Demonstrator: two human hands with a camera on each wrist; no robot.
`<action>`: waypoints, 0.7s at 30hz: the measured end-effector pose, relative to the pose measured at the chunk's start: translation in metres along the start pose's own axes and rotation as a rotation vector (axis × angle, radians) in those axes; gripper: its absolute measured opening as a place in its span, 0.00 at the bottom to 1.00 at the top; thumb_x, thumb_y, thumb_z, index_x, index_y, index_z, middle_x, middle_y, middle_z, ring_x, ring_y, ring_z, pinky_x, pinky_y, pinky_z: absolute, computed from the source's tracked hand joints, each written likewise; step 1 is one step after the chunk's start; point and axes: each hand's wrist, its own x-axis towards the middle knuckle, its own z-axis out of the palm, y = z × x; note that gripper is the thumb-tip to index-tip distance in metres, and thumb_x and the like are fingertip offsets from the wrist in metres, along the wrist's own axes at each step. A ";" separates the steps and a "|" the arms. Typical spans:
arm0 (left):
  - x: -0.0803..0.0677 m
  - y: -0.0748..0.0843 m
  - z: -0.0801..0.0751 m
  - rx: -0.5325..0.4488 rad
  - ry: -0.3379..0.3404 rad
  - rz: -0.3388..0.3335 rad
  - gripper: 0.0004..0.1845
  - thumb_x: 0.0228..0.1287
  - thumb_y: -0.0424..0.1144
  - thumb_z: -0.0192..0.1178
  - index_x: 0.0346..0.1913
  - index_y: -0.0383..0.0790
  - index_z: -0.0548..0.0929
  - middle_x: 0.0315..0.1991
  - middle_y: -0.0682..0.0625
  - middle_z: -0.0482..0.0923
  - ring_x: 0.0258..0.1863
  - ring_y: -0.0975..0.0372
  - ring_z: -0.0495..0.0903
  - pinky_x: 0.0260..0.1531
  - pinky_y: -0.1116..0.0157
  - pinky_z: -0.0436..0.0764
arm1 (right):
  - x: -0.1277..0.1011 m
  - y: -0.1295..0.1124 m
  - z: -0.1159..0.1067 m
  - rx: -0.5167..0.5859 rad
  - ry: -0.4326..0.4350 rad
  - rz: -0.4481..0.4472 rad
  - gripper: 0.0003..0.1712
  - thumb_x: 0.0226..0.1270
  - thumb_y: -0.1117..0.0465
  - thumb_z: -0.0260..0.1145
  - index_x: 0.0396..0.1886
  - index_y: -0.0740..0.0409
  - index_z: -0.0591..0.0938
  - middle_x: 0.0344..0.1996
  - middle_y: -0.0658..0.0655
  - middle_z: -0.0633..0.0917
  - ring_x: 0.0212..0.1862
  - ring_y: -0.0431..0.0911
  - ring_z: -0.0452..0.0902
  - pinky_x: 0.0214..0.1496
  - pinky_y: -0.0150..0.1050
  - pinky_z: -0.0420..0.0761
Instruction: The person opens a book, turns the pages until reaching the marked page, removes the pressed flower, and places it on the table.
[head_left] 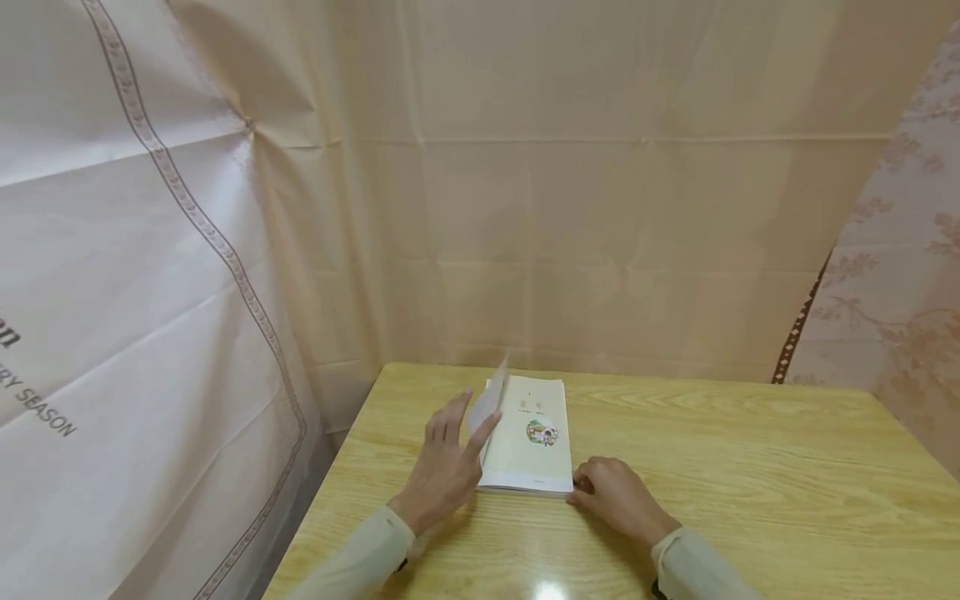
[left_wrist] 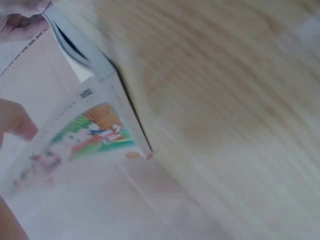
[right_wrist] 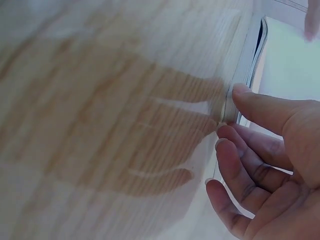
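1. Head view: a paperback book (head_left: 534, 442) lies flat on the wooden tabletop (head_left: 750, 467), near its far left part, with a cream title page and a small round colour picture facing up.
2. Front cover (head_left: 487, 404) of the book stands lifted off the pages, tilted up and to the left; the left wrist view shows its outer face, printed with a colourful cartoon scene (left_wrist: 87, 132).
3. Left hand (head_left: 447, 467) sits just left of the book, fingers straight and spread, with fingertips (head_left: 491, 423) against the raised cover; this grip is extended and wraps around nothing.
4. Right hand (head_left: 611, 492) rests on the tabletop at the book's near right corner, fingers loosely curled with their tips touching the stacked page edges; the right wrist view shows the fingertips (right_wrist: 242, 92) laid against that edge. Whether this grip pinches any pages cannot be told.
5. Both forearms wear pale long sleeves (head_left: 360, 554).
6. Cream fabric sheets (head_left: 600, 208) hang behind the tabletop; a white sheet with a chain-pattern border and partial lettering (head_left: 45, 408) hangs at left, and a floral curtain (head_left: 900, 292) at right.
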 end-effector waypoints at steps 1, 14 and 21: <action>0.000 -0.001 -0.002 0.050 0.007 0.012 0.39 0.53 0.32 0.66 0.72 0.43 0.69 0.76 0.30 0.56 0.72 0.39 0.61 0.64 0.42 0.66 | 0.000 0.000 0.000 0.002 -0.002 0.005 0.10 0.55 0.57 0.81 0.31 0.56 0.89 0.21 0.42 0.74 0.26 0.37 0.65 0.29 0.34 0.68; -0.012 -0.004 0.008 -0.080 -0.363 -0.132 0.12 0.64 0.49 0.71 0.32 0.44 0.84 0.43 0.49 0.85 0.48 0.53 0.80 0.44 0.54 0.81 | 0.002 0.002 -0.001 0.005 -0.034 -0.004 0.12 0.55 0.55 0.81 0.33 0.56 0.89 0.20 0.42 0.72 0.25 0.36 0.64 0.28 0.33 0.66; -0.012 -0.006 0.017 -0.203 -0.481 -0.182 0.18 0.66 0.54 0.67 0.45 0.41 0.87 0.47 0.49 0.85 0.47 0.54 0.82 0.46 0.57 0.83 | 0.006 -0.003 -0.010 -0.007 0.019 0.028 0.17 0.51 0.50 0.84 0.34 0.51 0.86 0.34 0.45 0.81 0.37 0.41 0.77 0.44 0.41 0.82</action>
